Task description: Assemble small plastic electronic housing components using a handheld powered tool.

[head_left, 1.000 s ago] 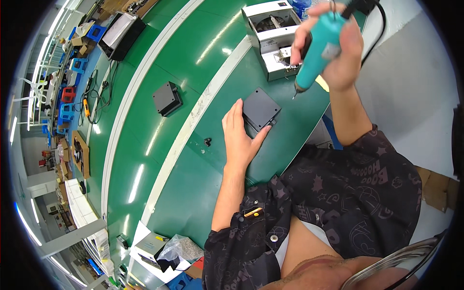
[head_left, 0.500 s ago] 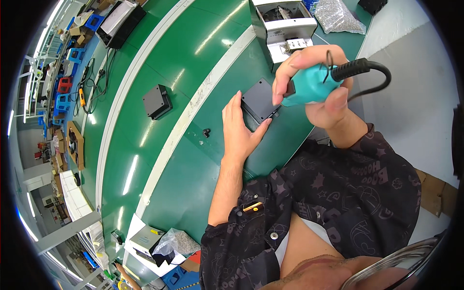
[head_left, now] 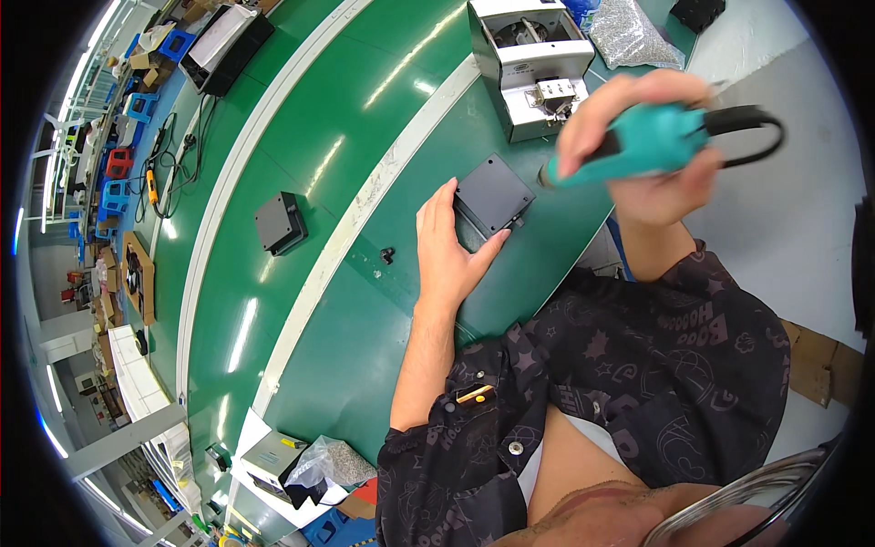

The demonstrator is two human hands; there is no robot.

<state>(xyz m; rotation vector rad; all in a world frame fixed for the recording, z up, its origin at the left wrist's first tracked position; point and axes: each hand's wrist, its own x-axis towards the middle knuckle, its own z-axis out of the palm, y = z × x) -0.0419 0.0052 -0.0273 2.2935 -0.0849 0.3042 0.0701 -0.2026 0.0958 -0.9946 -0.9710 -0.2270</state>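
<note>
By the right hand [head_left: 652, 191], a teal tool [head_left: 649, 141] is gripped; by the left hand [head_left: 447, 255], a box [head_left: 494, 194]. The tool is blurred.

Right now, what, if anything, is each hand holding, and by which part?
Right hand: teal corded screwdriver, around its body. Left hand: dark gray box, at its left and near corners.
</note>
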